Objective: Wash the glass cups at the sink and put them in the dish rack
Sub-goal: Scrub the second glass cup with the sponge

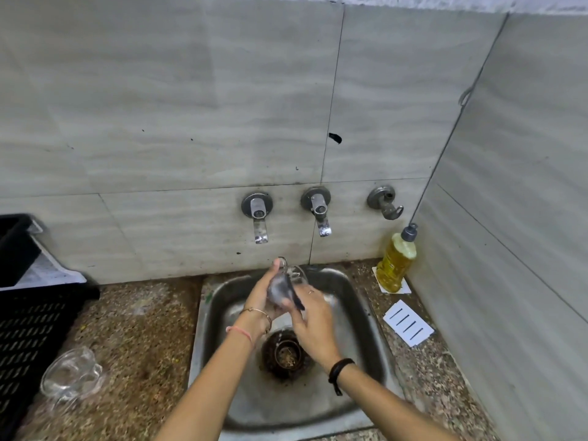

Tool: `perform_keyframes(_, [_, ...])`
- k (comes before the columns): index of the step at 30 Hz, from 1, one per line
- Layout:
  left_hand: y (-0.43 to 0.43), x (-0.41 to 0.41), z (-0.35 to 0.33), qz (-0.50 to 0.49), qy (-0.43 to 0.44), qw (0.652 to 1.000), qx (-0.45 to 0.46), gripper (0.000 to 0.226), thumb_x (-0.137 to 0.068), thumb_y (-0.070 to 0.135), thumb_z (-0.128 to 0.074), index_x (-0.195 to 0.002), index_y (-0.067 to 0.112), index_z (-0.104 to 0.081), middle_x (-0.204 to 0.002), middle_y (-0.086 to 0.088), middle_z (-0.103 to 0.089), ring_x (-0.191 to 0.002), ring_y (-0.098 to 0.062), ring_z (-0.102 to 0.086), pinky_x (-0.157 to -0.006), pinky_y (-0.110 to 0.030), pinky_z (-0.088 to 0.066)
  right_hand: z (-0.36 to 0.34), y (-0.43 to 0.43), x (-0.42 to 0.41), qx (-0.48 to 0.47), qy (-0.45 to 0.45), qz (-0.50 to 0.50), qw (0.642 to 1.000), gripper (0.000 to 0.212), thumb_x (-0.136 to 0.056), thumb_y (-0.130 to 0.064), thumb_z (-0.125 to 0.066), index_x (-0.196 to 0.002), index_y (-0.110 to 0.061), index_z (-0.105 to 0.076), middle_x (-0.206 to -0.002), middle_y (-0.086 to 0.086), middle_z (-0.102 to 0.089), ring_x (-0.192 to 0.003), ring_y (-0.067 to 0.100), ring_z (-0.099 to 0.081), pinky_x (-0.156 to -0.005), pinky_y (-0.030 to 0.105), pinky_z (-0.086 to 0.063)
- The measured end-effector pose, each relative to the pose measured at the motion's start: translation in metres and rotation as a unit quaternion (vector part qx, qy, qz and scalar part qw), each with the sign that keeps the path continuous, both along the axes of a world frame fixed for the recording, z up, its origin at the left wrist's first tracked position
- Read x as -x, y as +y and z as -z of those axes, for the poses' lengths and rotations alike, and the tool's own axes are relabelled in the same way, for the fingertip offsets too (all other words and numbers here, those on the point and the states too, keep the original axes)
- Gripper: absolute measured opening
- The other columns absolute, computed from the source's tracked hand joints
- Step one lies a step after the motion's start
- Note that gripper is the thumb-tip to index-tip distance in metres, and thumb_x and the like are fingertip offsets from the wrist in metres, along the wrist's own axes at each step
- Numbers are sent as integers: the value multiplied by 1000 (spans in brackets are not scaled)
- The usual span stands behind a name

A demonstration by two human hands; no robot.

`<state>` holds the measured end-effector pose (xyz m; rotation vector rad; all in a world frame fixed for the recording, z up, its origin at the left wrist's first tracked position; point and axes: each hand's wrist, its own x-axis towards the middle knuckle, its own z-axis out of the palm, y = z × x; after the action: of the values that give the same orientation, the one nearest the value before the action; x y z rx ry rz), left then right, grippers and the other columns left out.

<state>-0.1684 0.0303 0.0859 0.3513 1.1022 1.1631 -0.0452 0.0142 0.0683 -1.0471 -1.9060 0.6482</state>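
Over the steel sink point(359, 316) my left hand point(259, 297) grips a clear glass cup point(294, 276), tilted with its mouth to the right. My right hand point(313, 326) holds a dark scrubber point(281, 292) against the cup, fingers curled round it. Both hands are blurred. A second glass cup point(71, 375) lies on its side on the speckled counter at the left. The black dish rack point(28, 319) stands at the far left edge, only partly in view.
Two wall taps point(257, 214) point(318, 208) and a hook point(385, 202) sit above the sink. A bottle of yellow dish liquid point(396, 262) and a white slotted soap tray point(408, 323) stand on the counter at the right. The drain strainer point(286, 356) holds debris.
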Motion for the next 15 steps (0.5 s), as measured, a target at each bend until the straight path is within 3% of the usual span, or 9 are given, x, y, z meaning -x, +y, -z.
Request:
perform_keyframes(2, [2, 8, -6, 64, -2, 997, 30, 43, -87, 49, -57, -86, 7, -66, -83, -12, -68, -74, -24, -66, -76, -36, -52, 16, 14, -18, -177, -129, -103, 970, 33, -96, -23, -49, -125, -8, -57, -125, 4, -61, -123, 15, -50, -110, 33, -32])
perform_keyframes(4, [4, 7, -1, 72, 43, 995, 58, 43, -84, 52, -59, -82, 10, -70, -77, -8, -70, -68, -20, -66, -69, -32, -54, 22, 22, -29, -248, -207, -125, 938, 37, -99, -28, -40, -122, -5, -57, -126, 10, -61, -128, 18, -45, -114, 37, -27])
perform_keyframes(6, [4, 1, 9, 24, 35, 998, 48, 43, -81, 50, -64, -87, 9, -71, -78, -8, -72, -70, -19, -67, -64, -29, -56, 14, 12, -17, -172, -171, -49, 969, 41, -101, -34, -34, -114, -8, -62, -116, 10, -66, -117, 18, -49, -106, 35, -33])
perform_keyframes(8, [6, -7, 21, -37, 28, 999, 19, 33, -80, 44, -66, -89, 12, -70, -76, -6, -71, -64, -16, -66, -57, -25, -54, 0, -1, 12, 40, -79, 82, 993, 38, -101, -35, -35, -103, -12, -65, -105, 7, -69, -103, 21, -57, -91, 35, -41])
perform_keyframes(10, [10, -8, 23, -69, 77, 995, -17, 23, -80, 41, -67, -86, 18, -67, -67, -1, -66, -57, -12, -61, -50, -21, -49, -8, 1, 30, 212, -10, 139, 967, 36, -101, -37, -36, -101, -12, -63, -102, 6, -68, -99, 26, -60, -89, 38, -44])
perform_keyframes(11, [13, -6, 21, -64, 94, 993, -24, 25, -77, 42, -68, -86, 19, -66, -64, 1, -64, -55, -12, -59, -49, -21, -47, -7, 2, 31, 213, -7, 135, 968, 36, -101, -37, -37, -104, -12, -62, -102, 6, -68, -99, 25, -60, -89, 39, -45])
perform_keyframes(13, [16, 2, 14, -14, 54, 998, -8, 31, -75, 46, -68, -87, 17, -66, -63, -1, -65, -52, -14, -60, -46, -21, -48, 1, 2, 19, 31, -70, 60, 995, 32, -100, -30, -42, -115, -8, -58, -107, 8, -66, -102, 22, -55, -94, 31, -40])
perform_keyframes(15, [18, 11, 7, 33, 6, 999, 23, 34, -84, 46, -61, -84, 13, -67, -66, -5, -68, -53, -16, -64, -46, -25, -53, 13, 24, -5, -218, -180, -70, 957, 32, -91, -19, -53, -119, -4, -53, -111, 12, -63, -107, 22, -50, -105, 30, -31])
